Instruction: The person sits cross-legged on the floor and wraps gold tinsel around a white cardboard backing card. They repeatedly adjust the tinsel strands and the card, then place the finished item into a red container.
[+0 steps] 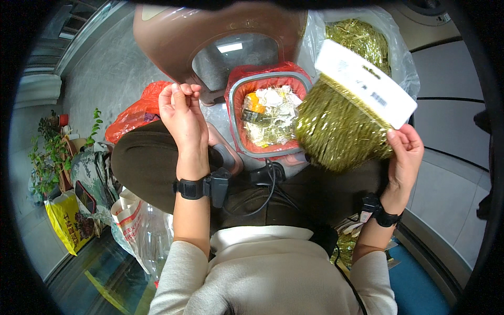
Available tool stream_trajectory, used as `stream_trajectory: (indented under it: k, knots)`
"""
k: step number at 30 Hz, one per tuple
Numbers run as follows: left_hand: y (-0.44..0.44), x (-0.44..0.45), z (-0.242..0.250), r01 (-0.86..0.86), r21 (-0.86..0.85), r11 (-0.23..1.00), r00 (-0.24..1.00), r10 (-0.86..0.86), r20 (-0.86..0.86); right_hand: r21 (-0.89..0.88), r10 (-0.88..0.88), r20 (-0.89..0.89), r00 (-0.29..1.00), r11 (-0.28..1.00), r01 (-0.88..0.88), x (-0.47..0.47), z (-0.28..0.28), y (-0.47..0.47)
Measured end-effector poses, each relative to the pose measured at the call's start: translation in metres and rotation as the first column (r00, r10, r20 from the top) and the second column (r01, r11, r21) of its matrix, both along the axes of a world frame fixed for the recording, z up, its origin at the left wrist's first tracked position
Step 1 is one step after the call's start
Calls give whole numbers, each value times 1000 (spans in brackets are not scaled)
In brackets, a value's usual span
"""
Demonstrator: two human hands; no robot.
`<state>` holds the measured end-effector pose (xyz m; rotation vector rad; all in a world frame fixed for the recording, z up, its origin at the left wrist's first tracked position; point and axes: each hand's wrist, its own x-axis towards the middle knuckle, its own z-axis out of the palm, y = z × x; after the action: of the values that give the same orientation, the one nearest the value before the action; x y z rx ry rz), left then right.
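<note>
My right hand (407, 151) pinches the lower right corner of a white header card (366, 84) between thumb and fingers. From the card hangs a thick gold tinsel fringe (342, 126), tilted over my knee and overlapping the right rim of the waste bin. The card has a hang slot and bears writing and a printed code. My left hand (181, 114) is raised above my other knee, palm up, with the thumb against the curled fingers; I see nothing between them. Below and between the hands stands a waste bin (235, 118) with a red liner, holding paper scraps and tinsel bits.
A clear plastic bag (403, 67) of gold tinsel stands at upper right. Beyond the bin is a brown plastic stool (165, 31). A red plastic bag (132, 118), potted plants (51, 145) and a yellow bag (67, 224) are at left. A cable (271, 185) crosses my lap.
</note>
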<state>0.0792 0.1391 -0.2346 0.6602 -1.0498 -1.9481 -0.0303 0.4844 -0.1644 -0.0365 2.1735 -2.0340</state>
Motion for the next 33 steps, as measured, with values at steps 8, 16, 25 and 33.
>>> stream_trajectory:
  k: [8,16,25,33]
  knots:
    - [50,1,-20,955,-291,50,287,-393,873,-16,-141,-74,987,990,140,-8,0,19]
    - [103,3,56,686,-727,-28,726,93,681,109,14,-84,996,994,-4,19,13,-33]
    - [115,15,72,576,-656,488,817,-308,488,404,338,-386,858,899,-172,54,19,-99]
    - [106,33,63,441,-466,767,885,-286,367,443,501,-561,659,854,-272,67,19,-129]
